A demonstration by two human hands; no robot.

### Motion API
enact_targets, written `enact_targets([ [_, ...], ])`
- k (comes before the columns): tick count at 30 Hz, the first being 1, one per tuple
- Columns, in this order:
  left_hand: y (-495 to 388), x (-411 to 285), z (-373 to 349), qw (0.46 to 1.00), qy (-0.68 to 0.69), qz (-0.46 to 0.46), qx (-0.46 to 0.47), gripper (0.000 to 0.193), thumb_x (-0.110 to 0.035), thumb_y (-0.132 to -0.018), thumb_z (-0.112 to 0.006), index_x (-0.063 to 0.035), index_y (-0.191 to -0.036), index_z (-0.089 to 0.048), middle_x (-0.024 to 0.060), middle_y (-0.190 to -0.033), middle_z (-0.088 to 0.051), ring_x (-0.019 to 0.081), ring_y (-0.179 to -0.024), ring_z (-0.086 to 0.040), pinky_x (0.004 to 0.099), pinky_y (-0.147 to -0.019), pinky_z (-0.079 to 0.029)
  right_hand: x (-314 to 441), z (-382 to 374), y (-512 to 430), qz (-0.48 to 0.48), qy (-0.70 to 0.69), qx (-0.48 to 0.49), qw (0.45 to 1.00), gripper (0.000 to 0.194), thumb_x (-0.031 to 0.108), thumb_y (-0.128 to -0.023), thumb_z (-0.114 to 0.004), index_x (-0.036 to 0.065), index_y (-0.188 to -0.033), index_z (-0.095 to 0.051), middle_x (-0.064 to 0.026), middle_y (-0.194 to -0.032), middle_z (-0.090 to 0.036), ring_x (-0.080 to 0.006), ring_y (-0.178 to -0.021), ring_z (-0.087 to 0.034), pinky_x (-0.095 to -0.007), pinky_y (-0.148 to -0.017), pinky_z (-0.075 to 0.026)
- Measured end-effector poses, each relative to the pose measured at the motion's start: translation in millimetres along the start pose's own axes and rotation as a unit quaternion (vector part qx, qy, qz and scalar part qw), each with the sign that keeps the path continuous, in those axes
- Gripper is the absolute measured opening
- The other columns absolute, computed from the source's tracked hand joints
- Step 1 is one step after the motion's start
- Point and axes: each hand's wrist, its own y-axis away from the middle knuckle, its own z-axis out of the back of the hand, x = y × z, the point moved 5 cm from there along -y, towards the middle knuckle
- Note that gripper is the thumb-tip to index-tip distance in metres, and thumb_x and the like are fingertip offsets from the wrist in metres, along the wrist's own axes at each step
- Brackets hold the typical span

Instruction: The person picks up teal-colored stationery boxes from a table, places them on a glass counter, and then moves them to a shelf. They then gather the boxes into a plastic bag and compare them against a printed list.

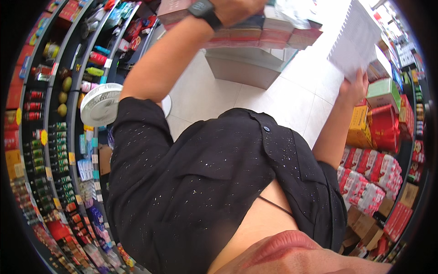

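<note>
My right hand grips the lower end of a white paper pad or sheet with a toothed or perforated edge, held up at the upper right. The print on it is too blurred to read. My left hand, with a black smartwatch at its wrist, reaches over stacked boxes at the top of the view. It is blurred and its fingers are cut off by the frame's top edge, so whether it holds anything is hidden. A crumpled clear plastic bag lies on the boxes.
Shelves of packaged goods curve along the left, with a white fan beside my left arm. A grey box-like base stands on the tiled floor. At the right are gift boxes and shrink-wrapped red-and-white packs.
</note>
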Motion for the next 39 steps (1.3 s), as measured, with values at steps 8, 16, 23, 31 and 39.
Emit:
enact_targets([
  [8,42,-33,-19,0.996,-0.019,0.089,-0.011,0.026,-0.02,-0.088,-0.058,-0.0111,-0.111,-0.062,0.0096,-0.116,-0.064,0.0271,-0.118,-0.056,0.0525,-0.11,-0.031,3,35,58,-0.044,0.026,0.015,0.999,0.027,0.001,-0.094,-0.056,-0.003,-0.121,-0.051,-0.0162,-0.121,-0.058,-0.027,-0.109,-0.059,-0.0412,-0.097,-0.051],
  [16,90,-94,38,0.895,0.24,0.376,-0.002,0.053,-0.035,-0.087,-0.072,-0.0048,-0.127,-0.057,0.0108,-0.124,-0.061,0.0221,-0.111,-0.059,0.0381,-0.094,-0.047,3,16,141,-0.075,0.042,0.096,0.992,0.02,0.003,-0.095,-0.058,-0.003,-0.113,-0.056,-0.0127,-0.106,-0.064,-0.018,-0.096,-0.063,-0.0304,-0.087,-0.053],
  [23,173,-137,60,0.284,0.679,0.676,-0.047,0.054,-0.029,-0.091,-0.068,-0.0021,-0.133,-0.048,0.0066,-0.117,-0.062,0.012,-0.107,-0.059,0.0295,-0.087,-0.05,-39,-13,246,-0.236,0.081,0.197,0.948,0.023,0.006,-0.096,-0.057,-0.005,-0.117,-0.054,-0.0125,-0.106,-0.065,-0.0143,-0.093,-0.063,-0.0272,-0.084,-0.052],
  [31,253,-149,114,0.277,0.62,0.728,-0.097,0.049,0.007,-0.082,-0.056,0.0047,-0.13,-0.046,0.0124,-0.122,-0.06,0.0199,-0.111,-0.059,0.0346,-0.098,-0.046,-67,-33,337,-0.401,0.136,0.266,0.866,0.026,0.01,-0.096,-0.058,-0.002,-0.118,-0.054,-0.009,-0.102,-0.066,-0.0136,-0.088,-0.064,-0.0278,-0.078,-0.053],
  [39,309,-157,150,0.252,0.583,0.757,-0.156,0.042,0.009,-0.084,-0.058,0.0065,-0.126,-0.05,0.0147,-0.119,-0.064,0.0206,-0.106,-0.063,0.0344,-0.096,-0.048,-81,-28,394,-0.504,0.171,0.265,0.804,0.02,0.011,-0.095,-0.059,0.0,-0.111,-0.058,-0.0077,-0.095,-0.066,-0.0143,-0.079,-0.065,-0.0302,-0.066,-0.057],
])
